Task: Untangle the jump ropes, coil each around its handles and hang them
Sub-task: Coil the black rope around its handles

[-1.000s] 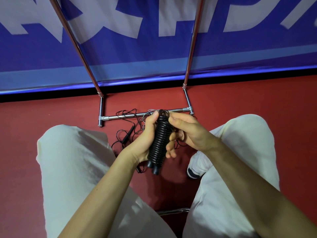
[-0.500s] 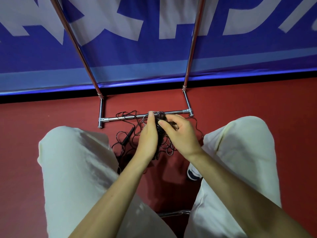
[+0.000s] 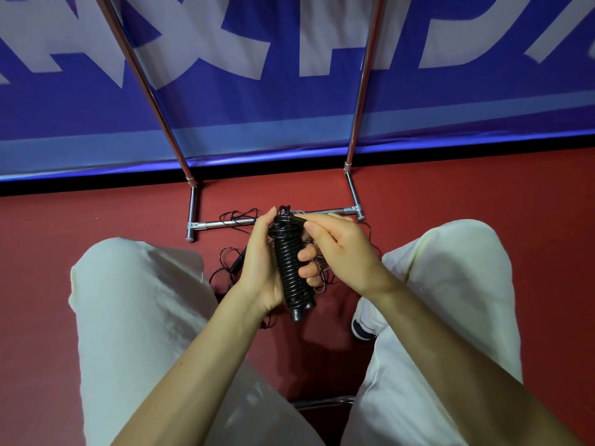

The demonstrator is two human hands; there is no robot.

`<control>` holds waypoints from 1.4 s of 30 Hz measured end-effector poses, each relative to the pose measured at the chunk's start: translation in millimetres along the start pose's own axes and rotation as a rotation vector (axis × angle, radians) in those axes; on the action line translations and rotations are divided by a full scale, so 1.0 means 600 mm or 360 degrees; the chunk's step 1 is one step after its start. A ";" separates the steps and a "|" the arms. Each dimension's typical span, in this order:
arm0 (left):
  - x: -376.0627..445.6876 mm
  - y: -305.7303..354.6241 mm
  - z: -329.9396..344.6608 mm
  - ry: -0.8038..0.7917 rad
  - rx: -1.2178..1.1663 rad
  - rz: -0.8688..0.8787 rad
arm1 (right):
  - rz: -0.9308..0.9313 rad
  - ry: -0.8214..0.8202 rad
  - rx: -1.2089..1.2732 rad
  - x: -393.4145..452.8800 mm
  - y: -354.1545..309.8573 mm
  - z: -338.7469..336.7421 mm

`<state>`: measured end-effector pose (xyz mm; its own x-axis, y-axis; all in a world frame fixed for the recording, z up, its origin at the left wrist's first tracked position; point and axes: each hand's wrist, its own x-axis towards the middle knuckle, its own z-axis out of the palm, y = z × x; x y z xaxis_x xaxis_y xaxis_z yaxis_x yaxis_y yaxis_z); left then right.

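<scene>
A black jump rope [image 3: 291, 268] is wound in tight coils around its two handles, forming an upright bundle between my knees. My left hand [image 3: 262, 268] grips the bundle from the left, fingers wrapped round its middle. My right hand [image 3: 341, 252] pinches the rope's top end at the upper coils. Below on the red floor lies a tangle of thin black rope [image 3: 231, 268] with another handle, partly hidden by my hands.
A metal rack stands ahead, its base bar [image 3: 222, 224] on the floor and two upright poles [image 3: 357, 123] rising against a blue banner. My knees in pale trousers flank the hands. A shoe [image 3: 363, 326] rests at the right.
The bundle dipped toward the floor tangle half a second ago and is now raised again, upright in my left hand, with my right hand back at its top.
</scene>
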<state>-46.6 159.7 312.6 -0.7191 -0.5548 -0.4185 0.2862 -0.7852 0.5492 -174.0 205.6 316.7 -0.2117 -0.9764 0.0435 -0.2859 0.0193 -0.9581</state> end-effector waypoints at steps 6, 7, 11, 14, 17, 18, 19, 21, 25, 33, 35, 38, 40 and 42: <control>0.001 0.001 -0.004 -0.0190 0.0344 0.0024 | 0.0300 -0.0133 0.1014 -0.003 0.013 -0.030; 0.003 0.002 -0.008 -0.0191 0.0499 0.0057 | 0.0463 -0.0145 0.1228 0.002 0.014 -0.036; 0.013 0.000 -0.013 -0.0059 0.0811 0.0028 | 0.1020 0.0008 0.2092 0.015 0.012 -0.036; 0.018 -0.011 -0.008 -0.0097 0.0824 0.0063 | 0.0946 0.0217 0.2379 0.022 0.006 -0.018; 0.017 -0.017 -0.015 -0.0084 0.0824 0.0096 | 0.0833 0.0247 0.2383 0.027 0.009 -0.013; 0.017 -0.017 -0.016 -0.0071 0.0821 0.0105 | 0.0837 0.0245 0.2316 0.027 0.010 -0.014; 0.018 -0.019 -0.015 -0.0058 0.0814 0.0133 | 0.0841 0.0236 0.2214 0.026 0.012 -0.015; 0.019 -0.024 -0.011 -0.0045 0.0786 0.0202 | 0.0743 0.0226 0.1805 0.023 0.012 -0.014; 0.015 -0.037 -0.008 0.0064 0.0862 0.0216 | 0.0303 0.0244 0.0231 0.009 0.007 -0.003; 0.015 -0.032 -0.006 0.0215 0.0875 0.0342 | 0.0256 -0.0129 0.0470 -0.013 0.001 -0.002; 0.015 -0.030 -0.006 0.0246 0.0927 0.0342 | 0.0243 -0.0094 0.0412 -0.010 0.008 -0.002; 0.015 -0.024 -0.003 0.0247 0.0886 0.0327 | 0.0186 0.0025 0.0369 0.000 0.017 -0.008; 0.015 -0.021 -0.004 0.0248 0.0879 0.0321 | 0.0176 0.0054 0.0447 0.007 0.020 -0.013; 0.015 -0.017 -0.004 0.0291 0.0895 0.0308 | 0.0150 0.0071 0.0480 0.009 0.019 -0.014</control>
<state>-54.3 162.2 301.2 -0.5534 -0.7498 -0.3628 -0.0127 -0.4279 0.9037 -186.4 202.2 308.7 -0.2670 -0.9627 -0.0434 0.0253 0.0380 -0.9990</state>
